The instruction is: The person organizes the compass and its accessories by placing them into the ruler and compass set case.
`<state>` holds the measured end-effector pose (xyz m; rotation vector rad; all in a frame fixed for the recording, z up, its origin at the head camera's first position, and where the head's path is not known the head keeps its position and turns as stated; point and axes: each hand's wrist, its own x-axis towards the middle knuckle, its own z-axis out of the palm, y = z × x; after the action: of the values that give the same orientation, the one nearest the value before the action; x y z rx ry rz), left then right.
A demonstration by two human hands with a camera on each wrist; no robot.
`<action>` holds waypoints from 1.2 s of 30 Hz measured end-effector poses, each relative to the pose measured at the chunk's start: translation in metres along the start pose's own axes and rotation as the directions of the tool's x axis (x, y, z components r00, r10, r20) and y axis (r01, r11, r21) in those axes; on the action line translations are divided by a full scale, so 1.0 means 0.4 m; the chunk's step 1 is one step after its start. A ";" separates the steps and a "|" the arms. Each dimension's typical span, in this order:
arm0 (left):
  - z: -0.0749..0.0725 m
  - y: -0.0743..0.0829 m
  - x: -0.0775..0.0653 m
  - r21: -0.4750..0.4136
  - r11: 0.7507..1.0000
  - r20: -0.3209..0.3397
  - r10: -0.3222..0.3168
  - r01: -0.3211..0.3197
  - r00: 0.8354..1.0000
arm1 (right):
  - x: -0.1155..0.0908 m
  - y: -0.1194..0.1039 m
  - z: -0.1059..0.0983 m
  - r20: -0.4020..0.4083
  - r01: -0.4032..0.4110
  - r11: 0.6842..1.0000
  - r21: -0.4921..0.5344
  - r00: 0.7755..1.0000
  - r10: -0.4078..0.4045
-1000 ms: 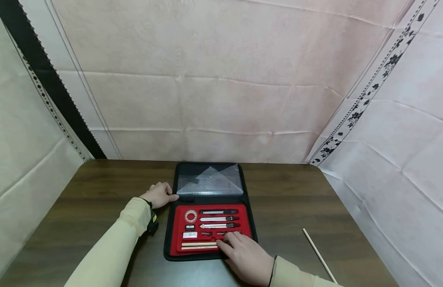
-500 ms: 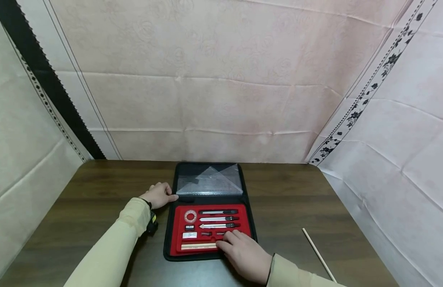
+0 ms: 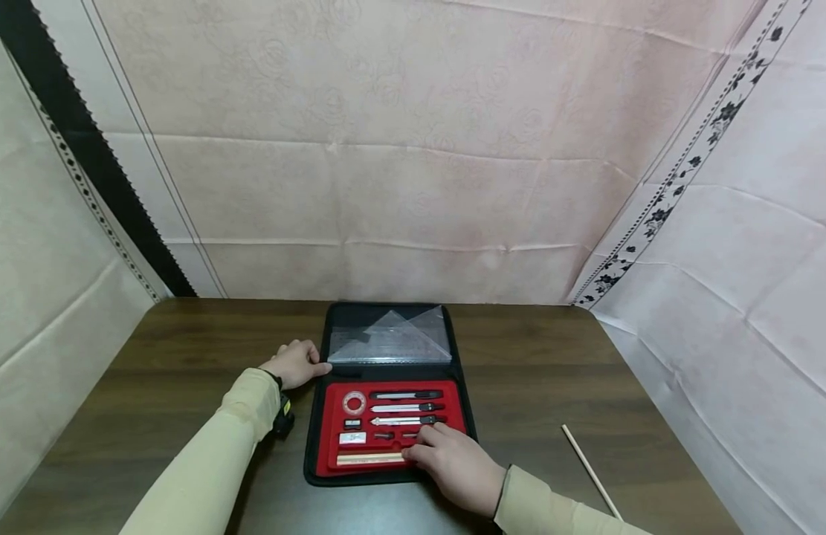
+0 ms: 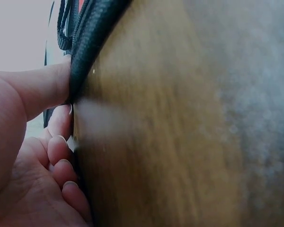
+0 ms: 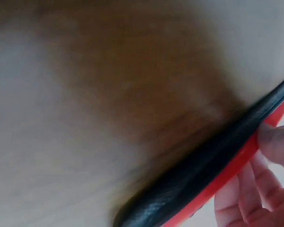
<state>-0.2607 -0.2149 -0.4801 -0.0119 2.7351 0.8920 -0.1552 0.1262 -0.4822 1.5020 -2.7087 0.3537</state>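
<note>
A black zip case (image 3: 310,446) lies unfolded on the table, its red tray (image 3: 327,416) nearer me. My left hand (image 3: 294,364) holds the case's left edge by the hinge; in the left wrist view its thumb is on top, fingers curled beside and below. My right hand (image 3: 456,464) is over the tray's lower right, thumb at the right end of light wooden pencils (image 3: 366,459) lying side by side. The hand covers those ends, and I cannot tell whether it pinches them. In the right wrist view, the thumb (image 5: 274,139) meets the tray's edge.
Tray slots hold metal compass tools (image 3: 402,408), a round tape-like ring (image 3: 354,403), a white eraser (image 3: 352,438) and a small dark sharpener (image 3: 352,424). Clear set squares (image 3: 392,345) sit in the lid pocket. A pale stick (image 3: 589,469) lies right on the table. Cloth walls surround.
The lower pencils, apart with a gap between them one second ago, now lie close together. My right hand has shifted slightly; my left hand keeps its place.
</note>
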 end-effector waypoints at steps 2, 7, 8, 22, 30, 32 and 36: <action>0.001 -0.004 -0.001 -0.002 1.000 -0.001 -0.003 0.003 1.000 | -0.003 0.005 -0.001 0.010 0.004 1.000 0.029 1.000 -0.004; 0.008 -0.013 -0.001 0.000 1.000 -0.005 -0.007 0.007 1.000 | -0.014 0.020 -0.019 0.023 -0.008 0.997 0.074 1.000 0.006; 0.009 -0.014 -0.001 0.001 1.000 -0.005 -0.007 0.007 1.000 | -0.019 0.025 -0.023 0.011 -0.012 0.998 0.069 1.000 0.011; 0.006 -0.010 0.007 0.003 1.000 -0.001 0.002 -0.002 1.000 | -0.152 0.166 -0.093 -0.130 -0.405 0.903 -0.142 0.912 0.388; -0.003 -0.003 -0.004 -0.002 1.000 0.001 0.012 -0.012 1.000 | -0.221 0.195 -0.147 -0.048 -0.587 0.786 -0.193 0.806 0.590; -0.003 -0.002 -0.004 -0.002 1.000 0.001 0.008 -0.008 1.000 | -0.236 0.203 -0.150 -0.039 -0.604 0.773 -0.196 0.792 0.609; 0.000 -0.006 0.002 -0.004 1.000 0.000 0.001 -0.001 1.000 | -0.258 0.216 -0.158 -0.020 -0.653 0.734 -0.187 0.750 0.662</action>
<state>-0.2613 -0.2170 -0.4815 -0.0112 2.7339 0.8974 -0.1781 0.2697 -0.4502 0.4518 -3.1194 0.0599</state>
